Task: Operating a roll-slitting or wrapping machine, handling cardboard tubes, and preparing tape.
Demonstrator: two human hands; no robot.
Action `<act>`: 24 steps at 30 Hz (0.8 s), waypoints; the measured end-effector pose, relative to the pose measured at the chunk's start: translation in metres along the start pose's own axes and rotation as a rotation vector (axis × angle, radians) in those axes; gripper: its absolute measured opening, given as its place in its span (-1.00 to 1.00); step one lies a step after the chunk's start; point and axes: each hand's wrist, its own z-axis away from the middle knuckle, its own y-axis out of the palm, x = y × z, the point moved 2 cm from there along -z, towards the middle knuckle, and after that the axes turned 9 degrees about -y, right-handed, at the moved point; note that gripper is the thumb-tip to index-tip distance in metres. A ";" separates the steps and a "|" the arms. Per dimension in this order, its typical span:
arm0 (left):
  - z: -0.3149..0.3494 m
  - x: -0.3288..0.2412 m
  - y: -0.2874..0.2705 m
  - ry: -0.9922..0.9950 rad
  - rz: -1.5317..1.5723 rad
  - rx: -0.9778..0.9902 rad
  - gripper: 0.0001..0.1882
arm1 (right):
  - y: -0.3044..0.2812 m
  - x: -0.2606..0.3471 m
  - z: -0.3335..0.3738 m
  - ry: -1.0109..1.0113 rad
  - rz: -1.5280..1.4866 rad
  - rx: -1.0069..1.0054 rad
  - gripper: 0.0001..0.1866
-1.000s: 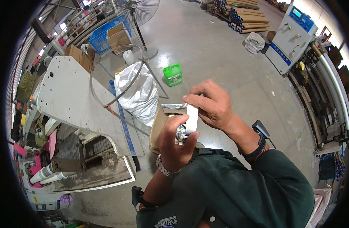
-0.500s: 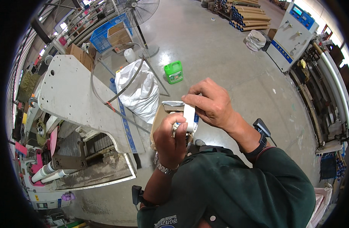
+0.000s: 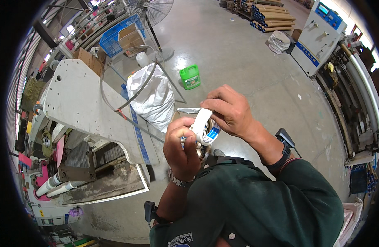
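A roll of white tape [image 3: 202,121] with a blue-printed inner core is held up in front of my body. My left hand [image 3: 180,149] is closed on its left side, thumb and fingers pinching the rim. My right hand [image 3: 230,110] is closed at the roll's upper right, its fingertips pinching the white tape near the top edge. Whether a loose tape end is between those fingertips, I cannot tell. Below the roll is an open cardboard box [image 3: 188,110] with pale round things inside, mostly hidden by my hands and the roll.
A white sack [image 3: 152,99] hangs at a metal hoop stand [image 3: 173,84] beyond my left hand. Behind the roll, a green jug [image 3: 190,77] stands on the floor. A large grey machine frame [image 3: 84,101] fills the left. At the far right stands a control cabinet [image 3: 317,37].
The roll has turned in my hands, so its blue-printed inner core now shows more. Both hands stay close together around it, with slight finger shifts.
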 end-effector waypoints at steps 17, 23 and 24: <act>0.002 0.019 -0.041 -0.341 0.436 -0.434 -0.84 | 0.044 -0.006 0.041 0.628 -0.605 0.375 -0.77; 0.001 0.016 -0.055 -0.276 0.398 -0.408 -0.85 | 0.069 -0.006 0.057 0.852 -0.875 0.490 -0.75; 0.000 0.014 -0.057 -0.257 0.338 -0.415 -0.86 | 0.074 -0.009 0.062 0.852 -0.871 0.482 -0.78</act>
